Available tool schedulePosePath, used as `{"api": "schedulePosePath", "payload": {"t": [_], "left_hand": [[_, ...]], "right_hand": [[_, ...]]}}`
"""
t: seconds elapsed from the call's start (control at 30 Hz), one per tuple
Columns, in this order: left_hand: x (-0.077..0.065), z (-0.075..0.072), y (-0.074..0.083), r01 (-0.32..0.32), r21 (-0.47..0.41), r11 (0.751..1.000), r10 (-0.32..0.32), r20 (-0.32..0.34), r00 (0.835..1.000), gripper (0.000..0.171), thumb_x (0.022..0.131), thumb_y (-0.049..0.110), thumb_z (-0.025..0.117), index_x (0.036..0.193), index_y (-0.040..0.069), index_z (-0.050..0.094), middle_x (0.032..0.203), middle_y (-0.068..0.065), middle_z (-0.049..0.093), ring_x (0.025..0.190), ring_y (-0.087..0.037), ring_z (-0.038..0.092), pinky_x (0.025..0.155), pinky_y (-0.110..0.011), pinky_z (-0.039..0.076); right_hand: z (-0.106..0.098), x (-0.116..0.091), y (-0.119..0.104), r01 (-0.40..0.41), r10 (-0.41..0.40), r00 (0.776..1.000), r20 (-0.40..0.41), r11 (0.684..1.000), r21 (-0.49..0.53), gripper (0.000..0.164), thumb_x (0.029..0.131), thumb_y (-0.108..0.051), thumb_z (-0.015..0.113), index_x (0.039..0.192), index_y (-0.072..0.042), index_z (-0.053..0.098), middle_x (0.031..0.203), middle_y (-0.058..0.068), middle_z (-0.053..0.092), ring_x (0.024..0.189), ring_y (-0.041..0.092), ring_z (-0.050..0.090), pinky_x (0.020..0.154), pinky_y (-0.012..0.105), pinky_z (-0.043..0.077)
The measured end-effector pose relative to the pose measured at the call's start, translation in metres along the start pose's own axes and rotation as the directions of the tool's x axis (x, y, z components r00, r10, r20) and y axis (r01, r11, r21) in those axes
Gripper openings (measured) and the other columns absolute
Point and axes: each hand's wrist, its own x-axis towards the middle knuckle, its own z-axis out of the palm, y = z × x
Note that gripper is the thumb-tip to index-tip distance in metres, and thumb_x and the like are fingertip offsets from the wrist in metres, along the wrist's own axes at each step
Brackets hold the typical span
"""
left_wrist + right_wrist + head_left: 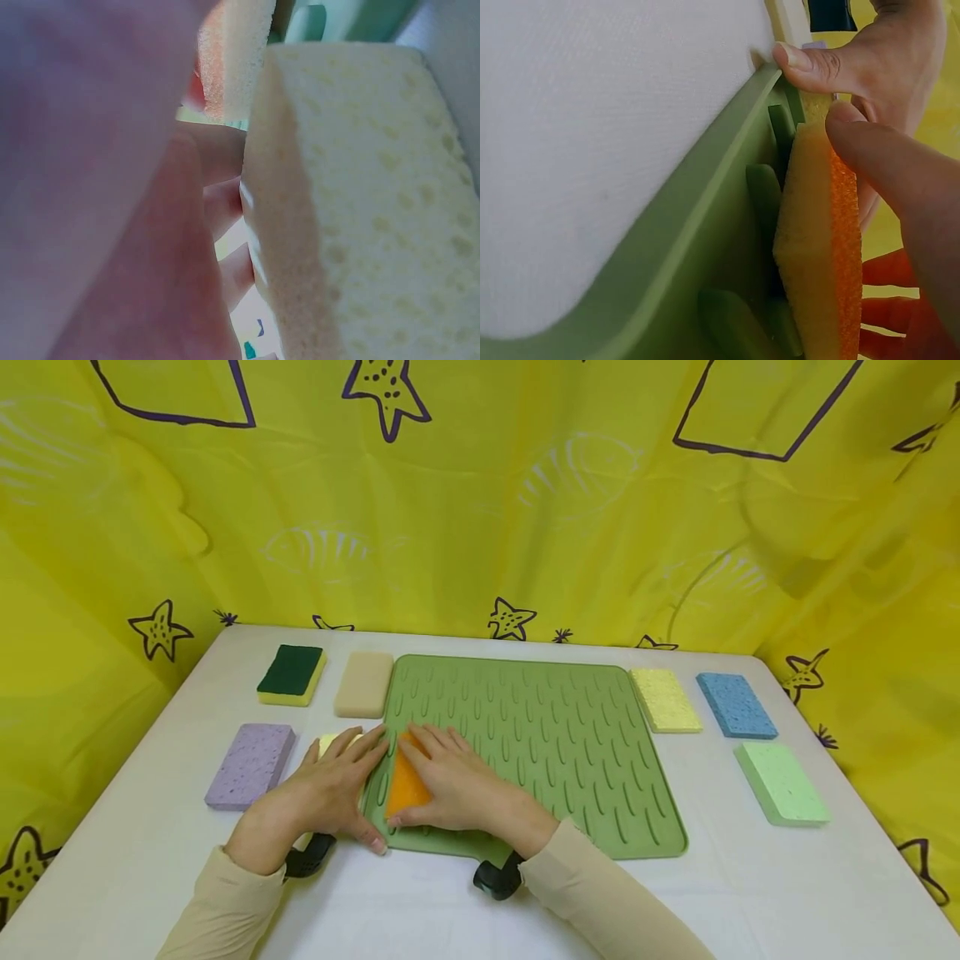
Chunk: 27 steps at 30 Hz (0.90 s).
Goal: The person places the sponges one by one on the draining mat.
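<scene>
An orange-topped sponge point(406, 789) with a yellow underside lies on the left part of the green ridged mat point(525, 752). My right hand point(457, 781) holds it from above, thumb at the near end and fingers over the far end. My left hand point(333, 785) is just left of it, fingers spread, thumb tip at the mat's near left corner. Beneath that hand is a pale yellow sponge point(375, 195), mostly hidden in the head view. The left wrist view shows fingers alongside this sponge's side.
Left of the mat are a green-and-yellow scrub sponge point(291, 675), a beige sponge point(364, 685) and a purple sponge point(251, 767). At the right are a yellow sponge point(665, 700), a blue sponge point(737, 706) and a light green sponge point(781, 783). A yellow curtain point(480, 527) hangs behind.
</scene>
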Motion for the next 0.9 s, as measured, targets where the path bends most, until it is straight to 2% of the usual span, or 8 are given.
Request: {"api": "schedulePosePath", "payload": {"t": [0.23,0.43,0.73,0.9], "left_hand": [[0.0,0.0,-0.001,0.001,0.004,1.0,-0.001,0.001,1.0,0.134,0.051,0.071,0.085,0.155,0.006,0.031,0.165,-0.012,0.02,0.148,-0.044,0.021,0.108,-0.078,0.017],[-0.001,0.0,-0.002,0.0,0.007,1.0,0.0,-0.002,1.0,0.135,0.05,0.072,0.084,0.155,0.006,0.031,0.165,-0.012,0.021,0.148,-0.044,0.021,0.108,-0.078,0.018],[-0.001,0.0,-0.001,0.003,0.001,1.0,-0.003,0.008,1.0,0.135,0.05,0.073,0.084,0.154,0.005,0.032,0.165,-0.011,0.02,0.149,-0.043,0.02,0.109,-0.078,0.016],[0.0,0.0,-0.001,0.004,-0.007,1.0,-0.004,0.014,1.0,0.135,0.05,0.072,0.084,0.154,0.005,0.031,0.166,-0.012,0.019,0.149,-0.043,0.019,0.11,-0.078,0.015]], "right_hand": [[0.0,-0.001,0.001,0.01,-0.009,1.0,-0.013,0.999,0.035,0.1,0.085,-0.068,0.062,0.157,-0.009,0.026,0.167,0.012,0.015,0.155,0.029,0.014,0.124,0.055,0.011],[-0.004,-0.006,0.004,0.021,-0.016,0.998,-0.068,0.997,0.068,0.097,0.086,-0.068,0.061,0.157,-0.011,0.028,0.167,0.01,0.016,0.155,0.028,0.015,0.123,0.057,0.012],[-0.013,-0.02,0.016,0.014,-0.004,0.994,-0.106,0.995,0.099,0.094,0.088,-0.062,0.062,0.156,-0.007,0.029,0.167,0.01,0.017,0.155,0.029,0.014,0.124,0.057,0.01],[-0.015,-0.029,0.024,0.019,-0.008,0.99,-0.141,0.997,0.076,0.092,0.089,-0.061,0.062,0.156,-0.006,0.029,0.167,0.008,0.017,0.154,0.031,0.016,0.124,0.056,0.011]]}}
